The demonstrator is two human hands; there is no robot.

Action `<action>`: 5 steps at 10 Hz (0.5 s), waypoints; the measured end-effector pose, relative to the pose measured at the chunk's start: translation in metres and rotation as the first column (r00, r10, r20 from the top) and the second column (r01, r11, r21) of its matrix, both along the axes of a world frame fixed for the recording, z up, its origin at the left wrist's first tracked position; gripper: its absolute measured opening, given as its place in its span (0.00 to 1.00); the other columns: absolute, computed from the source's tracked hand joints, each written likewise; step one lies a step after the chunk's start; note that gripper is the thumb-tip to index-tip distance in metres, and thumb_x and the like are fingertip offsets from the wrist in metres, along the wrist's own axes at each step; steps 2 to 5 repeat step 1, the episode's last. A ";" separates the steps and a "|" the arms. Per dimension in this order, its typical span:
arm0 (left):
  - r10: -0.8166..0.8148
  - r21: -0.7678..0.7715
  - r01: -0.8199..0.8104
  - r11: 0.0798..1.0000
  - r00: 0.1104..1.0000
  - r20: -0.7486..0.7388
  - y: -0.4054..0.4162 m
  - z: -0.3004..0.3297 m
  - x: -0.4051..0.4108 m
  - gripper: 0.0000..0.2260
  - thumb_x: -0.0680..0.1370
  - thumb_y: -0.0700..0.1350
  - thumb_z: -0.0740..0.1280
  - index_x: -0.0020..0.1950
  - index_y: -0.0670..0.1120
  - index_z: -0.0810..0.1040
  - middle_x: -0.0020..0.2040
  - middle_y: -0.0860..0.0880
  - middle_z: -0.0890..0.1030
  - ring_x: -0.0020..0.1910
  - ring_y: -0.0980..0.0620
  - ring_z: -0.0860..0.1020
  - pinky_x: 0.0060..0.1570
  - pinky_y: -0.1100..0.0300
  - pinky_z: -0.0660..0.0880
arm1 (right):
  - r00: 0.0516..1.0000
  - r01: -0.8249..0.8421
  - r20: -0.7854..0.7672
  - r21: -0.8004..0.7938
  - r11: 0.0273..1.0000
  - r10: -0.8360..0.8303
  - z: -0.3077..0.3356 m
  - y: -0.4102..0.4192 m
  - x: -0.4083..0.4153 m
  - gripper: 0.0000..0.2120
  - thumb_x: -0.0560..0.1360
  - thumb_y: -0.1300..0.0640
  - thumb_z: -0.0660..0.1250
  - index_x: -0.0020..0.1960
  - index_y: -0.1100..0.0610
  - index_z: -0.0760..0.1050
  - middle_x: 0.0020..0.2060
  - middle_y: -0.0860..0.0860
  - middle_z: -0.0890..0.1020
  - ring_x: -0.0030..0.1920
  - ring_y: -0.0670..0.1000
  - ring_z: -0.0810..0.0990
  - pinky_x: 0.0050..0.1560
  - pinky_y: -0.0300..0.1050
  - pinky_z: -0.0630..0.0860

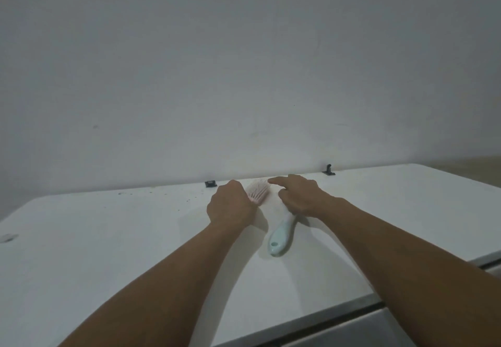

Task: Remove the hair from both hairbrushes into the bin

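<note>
Head view looked down over a white worktop [108, 238] set against a plain pale wall [244, 62]. Both bare forearms reached away from the camera toward the far middle of the surface. The left hand [230, 205] was curled into a loose fist, its grip closed around the pink hairbrush [257, 190], whose pale bristles stuck out to the right of the knuckles. Most of that brush's body was hidden behind the hand, so how much hair sat in it could not be told. The right hand [298, 197] lay just right of the pink bristles, its forefinger stretched out and pointing left toward the bristle tips, the other fingers bent under; whether that grip pinched anything could not be told. Beneath the right hand lay the light blue hairbrush [280, 238], resting flat on the worktop, its handle pointing toward the near side with a small hole at the end. Its head was covered by the hand. Along the far edge of the worktop, two small dark fittings stood: a black clip [210, 183] left of the hands and a black hook [328, 170] to their right. Small dark specks [162, 193] were scattered on the far left of the surface. No bin appeared within the frame.
</note>
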State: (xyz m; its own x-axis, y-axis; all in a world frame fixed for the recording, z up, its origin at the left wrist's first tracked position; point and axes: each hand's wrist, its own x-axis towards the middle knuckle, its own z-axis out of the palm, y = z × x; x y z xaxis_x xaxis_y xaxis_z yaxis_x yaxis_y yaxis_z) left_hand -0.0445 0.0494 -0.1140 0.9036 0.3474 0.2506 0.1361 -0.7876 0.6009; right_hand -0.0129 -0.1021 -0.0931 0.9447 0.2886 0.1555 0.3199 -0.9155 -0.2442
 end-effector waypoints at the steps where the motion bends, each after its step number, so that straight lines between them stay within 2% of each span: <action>1: 0.052 0.018 -0.052 0.998 0.999 -0.006 -0.003 0.008 -0.009 0.08 0.71 0.47 0.69 0.44 0.46 0.74 0.42 0.48 0.76 0.46 0.45 0.79 0.41 0.58 0.70 | 0.996 0.013 0.088 0.124 0.992 -0.024 0.004 -0.009 -0.006 0.23 0.78 0.58 0.53 0.72 0.48 0.66 0.71 0.52 0.70 0.72 0.54 0.65 0.71 0.54 0.60; 5: 0.052 0.018 -0.052 0.998 0.999 -0.006 -0.003 0.008 -0.009 0.08 0.71 0.47 0.69 0.44 0.46 0.74 0.42 0.48 0.76 0.46 0.45 0.79 0.41 0.58 0.70 | 0.996 0.013 0.088 0.124 0.992 -0.024 0.004 -0.009 -0.006 0.23 0.78 0.58 0.53 0.72 0.48 0.66 0.71 0.52 0.70 0.72 0.54 0.65 0.71 0.54 0.60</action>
